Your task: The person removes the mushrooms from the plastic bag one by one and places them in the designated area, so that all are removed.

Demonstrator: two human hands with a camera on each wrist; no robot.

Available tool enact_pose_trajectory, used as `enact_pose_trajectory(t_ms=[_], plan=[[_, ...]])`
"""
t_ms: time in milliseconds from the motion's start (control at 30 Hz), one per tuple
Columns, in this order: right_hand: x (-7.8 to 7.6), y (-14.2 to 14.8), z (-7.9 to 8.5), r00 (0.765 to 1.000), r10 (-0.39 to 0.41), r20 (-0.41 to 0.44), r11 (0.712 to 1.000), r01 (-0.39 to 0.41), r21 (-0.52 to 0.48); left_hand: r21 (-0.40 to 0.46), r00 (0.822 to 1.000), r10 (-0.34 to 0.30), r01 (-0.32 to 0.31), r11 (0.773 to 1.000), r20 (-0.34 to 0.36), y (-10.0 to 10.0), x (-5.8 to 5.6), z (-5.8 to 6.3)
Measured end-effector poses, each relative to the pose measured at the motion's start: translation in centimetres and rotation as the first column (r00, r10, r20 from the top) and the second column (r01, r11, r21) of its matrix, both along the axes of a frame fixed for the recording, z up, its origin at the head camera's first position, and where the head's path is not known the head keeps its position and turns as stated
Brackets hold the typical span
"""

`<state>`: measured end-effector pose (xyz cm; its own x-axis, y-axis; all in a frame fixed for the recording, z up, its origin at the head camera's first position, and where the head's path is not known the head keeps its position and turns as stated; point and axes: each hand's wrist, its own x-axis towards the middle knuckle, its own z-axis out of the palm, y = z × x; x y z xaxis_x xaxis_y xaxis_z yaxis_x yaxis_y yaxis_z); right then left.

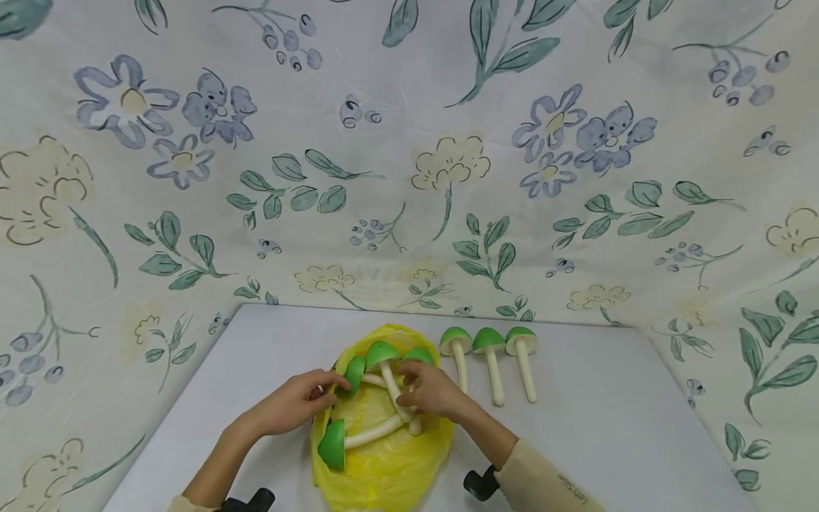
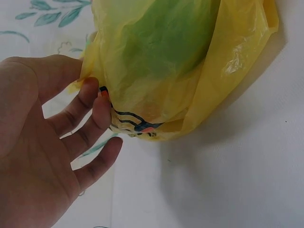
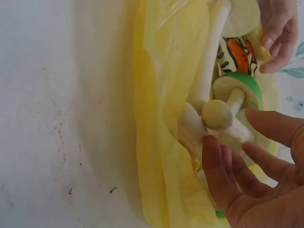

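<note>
A yellow plastic bag (image 1: 377, 476) lies spread open on the table, with several toy mushrooms in it. Their caps are green and their stems white. My left hand (image 1: 297, 402) pinches the bag's left edge between thumb and fingers, beside a mushroom (image 1: 354, 375) whose cap faces left; in the left wrist view a green cap shows through the plastic (image 2: 161, 42). Over the bag's right side, my right hand (image 1: 435, 391) has its fingers loosely bent and apart around the stem of a mushroom (image 1: 382, 353), and no firm grip shows. Another mushroom (image 1: 333, 444) lies at the bag's lower left.
Three more mushrooms, a left one (image 1: 456, 341), a middle one (image 1: 489, 341) and a right one (image 1: 523, 341), lie in a row right of the bag. The white table (image 1: 608, 427) meets a flower-patterned cloth (image 1: 397, 213) at its back and sides.
</note>
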<state>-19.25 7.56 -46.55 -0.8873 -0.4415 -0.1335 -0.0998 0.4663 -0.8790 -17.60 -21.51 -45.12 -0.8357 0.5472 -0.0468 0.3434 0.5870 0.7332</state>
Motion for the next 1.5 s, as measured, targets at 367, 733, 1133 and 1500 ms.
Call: enact_pose_trajectory(t_ms=[367, 733, 1133, 1500], plan=[[-0.3, -1.0, -0.2, 0.997, -0.024, -0.075, 0.995, 0.031, 0.098, 0.0, 1.0, -0.003, 0.003, 1.0, -0.007, 0.1, 0.1, 0.2], [-0.8, -1.8, -0.4, 0.999, -0.021, -0.032, 0.986, 0.026, 0.166, 0.0, 1.0, -0.006, 0.006, 1.0, 0.01, 0.1, 0.0, 0.1], [-0.6, -2.0, -0.1, 0.999, -0.009, -0.038, 0.983, 0.015, 0.184, 0.005, 1.0, -0.004, 0.004, 1.0, 0.018, 0.1, 0.0, 0.0], [-0.4, -1.7, -0.1, 1.0, -0.021, 0.01, 0.991, 0.019, 0.132, 0.012, 1.0, -0.003, 0.003, 1.0, 0.029, 0.2, -0.1, 0.0]])
